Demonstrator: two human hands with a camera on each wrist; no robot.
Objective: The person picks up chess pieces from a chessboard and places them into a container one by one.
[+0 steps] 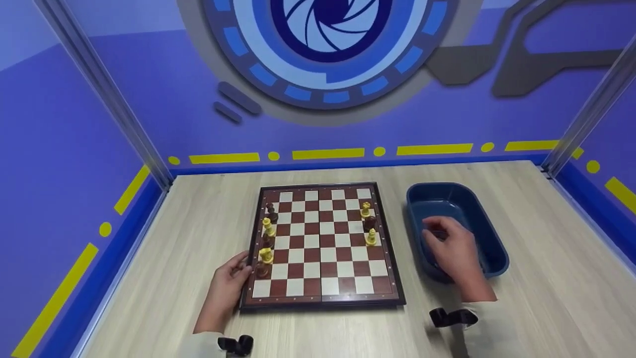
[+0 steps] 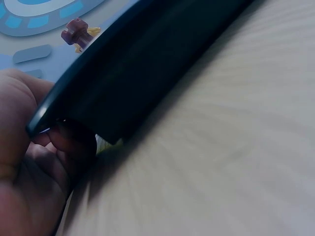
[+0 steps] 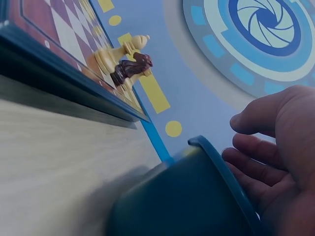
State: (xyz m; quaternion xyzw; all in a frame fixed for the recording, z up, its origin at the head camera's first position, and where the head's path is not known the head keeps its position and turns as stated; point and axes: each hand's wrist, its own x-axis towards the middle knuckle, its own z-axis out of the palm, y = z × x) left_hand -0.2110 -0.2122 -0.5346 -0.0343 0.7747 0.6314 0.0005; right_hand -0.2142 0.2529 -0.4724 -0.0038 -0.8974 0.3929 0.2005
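My left hand (image 1: pixel 229 283) grips the left edge of a brown and white chessboard (image 1: pixel 328 271). In the left wrist view, its fingers (image 2: pixel 64 142) curl beneath the dark rim. Several cream and dark pieces line the board's left side, among them a cream knight (image 1: pixel 266 255) and a dark rook (image 2: pixel 78 33). Along the right side stand a cream piece with a crown-like top (image 1: pixel 365 209), a dark knight (image 3: pixel 133 68) and a cream bishop (image 1: pixel 371 237). Over a dark blue bin (image 1: pixel 489 238) hangs my right hand (image 1: pixel 453 248), fingers loosely bent, nothing visible between them.
The bin stands right of the board, a narrow strip of the pale wooden table (image 1: pixel 343 330) between them. Purple printed panels (image 1: pixel 318 134) rise behind and at both sides, with metal posts (image 1: pixel 119 109) at the corners. My hand hides part of the bin's inside.
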